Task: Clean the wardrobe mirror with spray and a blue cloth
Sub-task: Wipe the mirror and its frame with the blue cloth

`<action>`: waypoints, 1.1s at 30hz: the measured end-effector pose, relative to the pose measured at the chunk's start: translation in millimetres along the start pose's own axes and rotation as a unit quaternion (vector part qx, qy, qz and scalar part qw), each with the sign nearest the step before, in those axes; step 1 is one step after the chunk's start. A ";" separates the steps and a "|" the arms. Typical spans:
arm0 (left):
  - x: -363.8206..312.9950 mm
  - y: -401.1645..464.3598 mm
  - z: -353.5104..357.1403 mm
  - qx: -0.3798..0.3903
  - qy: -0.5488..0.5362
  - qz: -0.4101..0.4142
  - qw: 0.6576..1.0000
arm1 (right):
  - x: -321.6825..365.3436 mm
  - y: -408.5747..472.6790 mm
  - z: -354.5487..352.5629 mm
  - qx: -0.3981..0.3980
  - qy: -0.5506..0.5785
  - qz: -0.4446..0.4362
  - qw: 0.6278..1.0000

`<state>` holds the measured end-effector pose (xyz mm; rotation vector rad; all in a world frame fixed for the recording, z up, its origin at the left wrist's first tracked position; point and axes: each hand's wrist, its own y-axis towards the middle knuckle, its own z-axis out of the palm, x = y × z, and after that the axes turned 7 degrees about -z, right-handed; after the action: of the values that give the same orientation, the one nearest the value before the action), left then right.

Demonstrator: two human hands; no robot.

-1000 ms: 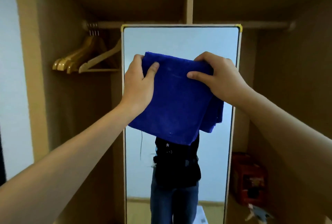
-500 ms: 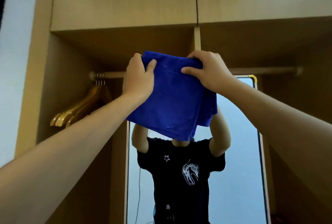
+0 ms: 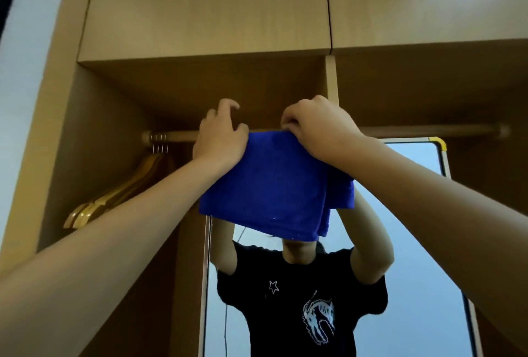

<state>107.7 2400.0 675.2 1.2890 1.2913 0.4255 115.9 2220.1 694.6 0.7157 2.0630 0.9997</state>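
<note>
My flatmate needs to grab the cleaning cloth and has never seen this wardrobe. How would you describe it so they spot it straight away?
Look inside the open wardrobe, at the wooden rail across its top. At the rail's middle, above the mirror, hangs the blue cloth: folded, and vivid blue, unlike the wooden hangers to its left.
</note>
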 end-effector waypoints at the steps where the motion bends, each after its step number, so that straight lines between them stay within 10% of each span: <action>1: 1.5 -4.3 0.9 -0.038 0.025 0.059 0.997 | 3.0 -3.2 0.1 0.010 0.028 0.004 1.000; 6: 12.9 -21.7 10.5 -0.069 0.078 0.236 0.966 | 8.4 -18.6 10.5 0.018 -0.072 -0.045 0.996; 33: -50.7 -60.6 79.7 -0.181 0.132 0.277 0.934 | -63.2 -89.3 19.6 -0.200 -0.077 -0.045 0.976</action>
<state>136.1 2302.4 627.7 1.2909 0.9800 1.2158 153.8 2133.8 635.5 0.4679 1.6732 1.2185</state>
